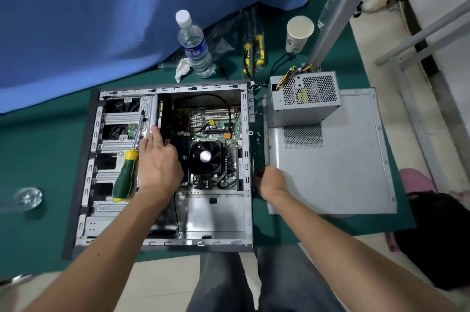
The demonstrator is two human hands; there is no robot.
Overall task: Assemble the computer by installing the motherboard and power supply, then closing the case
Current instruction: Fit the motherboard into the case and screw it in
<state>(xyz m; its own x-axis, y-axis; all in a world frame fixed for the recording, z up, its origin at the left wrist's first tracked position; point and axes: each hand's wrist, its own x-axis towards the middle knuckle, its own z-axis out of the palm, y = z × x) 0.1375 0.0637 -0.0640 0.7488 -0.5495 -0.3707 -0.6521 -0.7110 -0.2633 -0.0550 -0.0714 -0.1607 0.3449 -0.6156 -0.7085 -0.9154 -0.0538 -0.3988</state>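
The open computer case (101, 220) lies on its side on the green mat. The motherboard (216, 133) with its black CPU fan (205, 156) sits inside it. My left hand (159, 161) reaches into the case at the motherboard's left edge, fingers extended, holding nothing that I can see. My right hand (270, 182) is curled at the case's rear edge, between the case and the grey side panel (343, 171); what it holds is hidden. The grey power supply (304, 99) stands outside the case on the panel's far end. A green-and-yellow screwdriver (127, 171) rests on the drive bays.
A water bottle (195, 44), a white tissue (181, 68), yellow-handled tools (254, 53) and a paper cup (298, 33) stand behind the case. Several loose screws (258, 133) lie between case and panel. Blue cloth (101, 19) hangs at the back. A metal pole (338, 11) rises at right.
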